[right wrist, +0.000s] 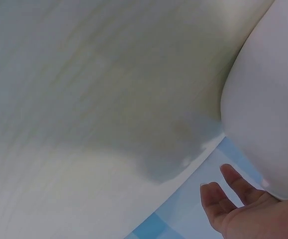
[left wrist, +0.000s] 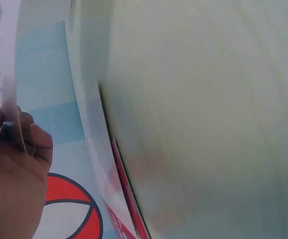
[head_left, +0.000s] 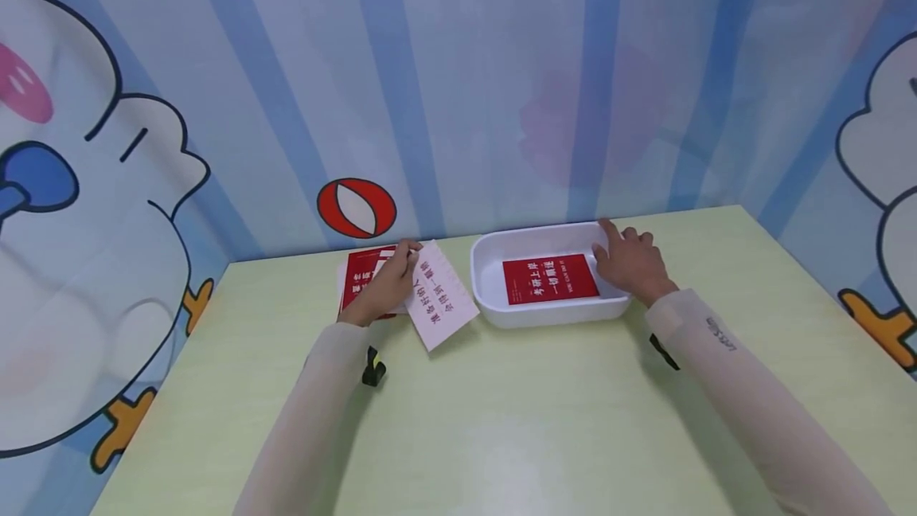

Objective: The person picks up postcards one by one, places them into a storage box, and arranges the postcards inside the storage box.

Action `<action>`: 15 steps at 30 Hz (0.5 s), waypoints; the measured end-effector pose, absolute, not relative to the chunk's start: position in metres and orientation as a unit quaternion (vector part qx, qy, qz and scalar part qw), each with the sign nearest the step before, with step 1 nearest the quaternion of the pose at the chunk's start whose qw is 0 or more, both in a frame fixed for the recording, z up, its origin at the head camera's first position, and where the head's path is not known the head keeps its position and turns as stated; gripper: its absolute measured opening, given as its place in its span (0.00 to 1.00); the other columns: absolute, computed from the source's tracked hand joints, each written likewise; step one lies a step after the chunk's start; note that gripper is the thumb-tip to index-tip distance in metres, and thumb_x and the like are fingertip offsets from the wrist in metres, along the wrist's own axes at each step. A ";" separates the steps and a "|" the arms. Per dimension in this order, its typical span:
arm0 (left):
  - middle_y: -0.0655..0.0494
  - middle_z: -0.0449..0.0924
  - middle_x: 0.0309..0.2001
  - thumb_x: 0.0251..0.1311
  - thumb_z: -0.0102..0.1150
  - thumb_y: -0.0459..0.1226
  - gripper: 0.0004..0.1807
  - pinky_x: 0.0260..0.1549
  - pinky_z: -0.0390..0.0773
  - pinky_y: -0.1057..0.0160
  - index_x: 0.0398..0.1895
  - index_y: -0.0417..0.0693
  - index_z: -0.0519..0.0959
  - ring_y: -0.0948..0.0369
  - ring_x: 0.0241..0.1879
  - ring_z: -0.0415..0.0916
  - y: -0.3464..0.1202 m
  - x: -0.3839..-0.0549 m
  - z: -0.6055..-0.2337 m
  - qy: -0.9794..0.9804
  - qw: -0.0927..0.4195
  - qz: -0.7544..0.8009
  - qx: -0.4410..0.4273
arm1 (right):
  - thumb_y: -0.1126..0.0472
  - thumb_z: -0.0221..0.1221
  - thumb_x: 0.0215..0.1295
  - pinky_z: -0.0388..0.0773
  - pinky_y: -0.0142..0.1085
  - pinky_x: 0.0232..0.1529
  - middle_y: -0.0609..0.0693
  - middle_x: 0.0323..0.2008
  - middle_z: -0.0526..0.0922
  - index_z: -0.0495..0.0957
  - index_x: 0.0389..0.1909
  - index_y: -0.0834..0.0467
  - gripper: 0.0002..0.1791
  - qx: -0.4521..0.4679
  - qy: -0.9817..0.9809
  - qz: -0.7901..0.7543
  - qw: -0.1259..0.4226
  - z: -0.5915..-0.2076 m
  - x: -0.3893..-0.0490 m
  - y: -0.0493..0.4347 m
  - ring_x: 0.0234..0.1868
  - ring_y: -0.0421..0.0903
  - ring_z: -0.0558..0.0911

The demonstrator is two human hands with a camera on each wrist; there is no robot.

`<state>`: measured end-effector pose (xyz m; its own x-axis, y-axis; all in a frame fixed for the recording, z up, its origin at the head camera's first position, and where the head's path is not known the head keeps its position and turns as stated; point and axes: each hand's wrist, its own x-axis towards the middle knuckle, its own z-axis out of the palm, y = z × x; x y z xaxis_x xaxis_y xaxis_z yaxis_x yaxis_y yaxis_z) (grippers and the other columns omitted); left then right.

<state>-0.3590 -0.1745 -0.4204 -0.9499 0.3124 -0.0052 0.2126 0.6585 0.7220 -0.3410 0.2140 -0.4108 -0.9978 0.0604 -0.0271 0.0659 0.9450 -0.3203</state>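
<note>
In the head view my left hand (head_left: 390, 285) pinches a pale pink card (head_left: 438, 297) with dark printed characters, held tilted above the table. The left wrist view shows that card (left wrist: 2, 55) edge-on between thumb and fingers. Red and white cards (head_left: 356, 273) lie partly under the left hand at the table's back. My right hand (head_left: 634, 263) holds the right end of a white plastic tub (head_left: 552, 314), thumb over the rim. Its other fingers (right wrist: 214, 199) stick out loosely outside the wall. A red card (head_left: 550, 279) with white characters lies flat in the tub.
The pale wood-grain table (head_left: 501, 420) stretches in front of the tub. A blue striped backdrop (head_left: 487, 102) with cartoon figures rises right behind the table's back edge and along both sides.
</note>
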 end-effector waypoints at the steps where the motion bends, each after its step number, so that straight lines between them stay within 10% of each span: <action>1: 0.48 0.73 0.48 0.79 0.35 0.41 0.18 0.45 0.73 0.64 0.67 0.51 0.56 0.56 0.45 0.74 -0.174 -0.358 -0.420 0.908 0.064 0.388 0.145 | 0.51 0.47 0.74 0.65 0.65 0.66 0.73 0.68 0.59 0.45 0.78 0.57 0.37 0.032 0.986 -0.163 0.008 -0.411 -0.340 0.214 0.65 0.74 0.61; 15: 0.43 0.72 0.51 0.80 0.33 0.39 0.17 0.45 0.71 0.64 0.65 0.43 0.54 0.55 0.47 0.73 -0.167 -0.344 -0.416 0.887 0.034 0.430 0.163 | 0.51 0.48 0.74 0.64 0.66 0.66 0.72 0.69 0.59 0.45 0.78 0.57 0.38 0.029 0.984 -0.175 0.008 -0.411 -0.339 0.213 0.65 0.73 0.60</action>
